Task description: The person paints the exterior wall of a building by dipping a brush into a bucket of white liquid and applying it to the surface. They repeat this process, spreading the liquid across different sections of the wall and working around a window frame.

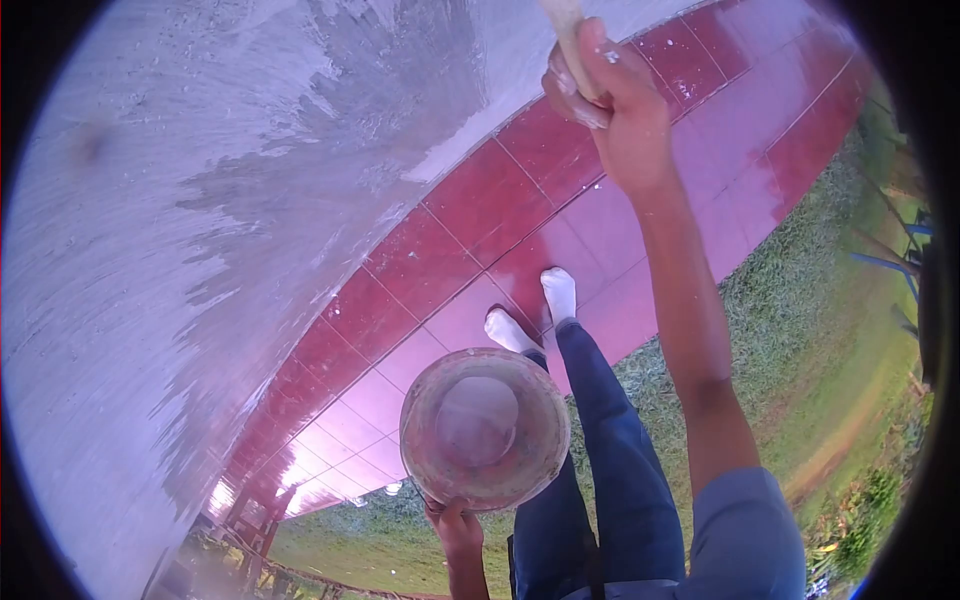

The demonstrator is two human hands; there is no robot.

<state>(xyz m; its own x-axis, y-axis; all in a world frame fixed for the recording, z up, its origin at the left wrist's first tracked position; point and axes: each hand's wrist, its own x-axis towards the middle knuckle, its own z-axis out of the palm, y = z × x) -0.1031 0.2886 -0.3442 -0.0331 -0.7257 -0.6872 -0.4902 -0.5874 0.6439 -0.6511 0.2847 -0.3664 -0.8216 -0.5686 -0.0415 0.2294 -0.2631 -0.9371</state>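
Observation:
My right hand (632,110) is raised at the top, its fingers closed around the pale handle of a paintbrush (570,40). White smears mark the fingers, and the brush's far end is cut off by the edge of view. Low in the middle, my left hand (458,528) grips the near rim of a round, stained bowl (425,400). Whitish paint (478,418) lies in the bottom of it. On the left rises a wall (260,215) with sweeping strokes, partly pale and partly darker grey; the brush is close to its upper right part.
Red floor tiles (490,195), spotted with white, run along the wall's foot. My white-socked feet (558,292) stand on the tiled walkway. Grass (790,300) borders it on the right. Blue items (885,262) show at the far right, and plants (870,530) grow lower down.

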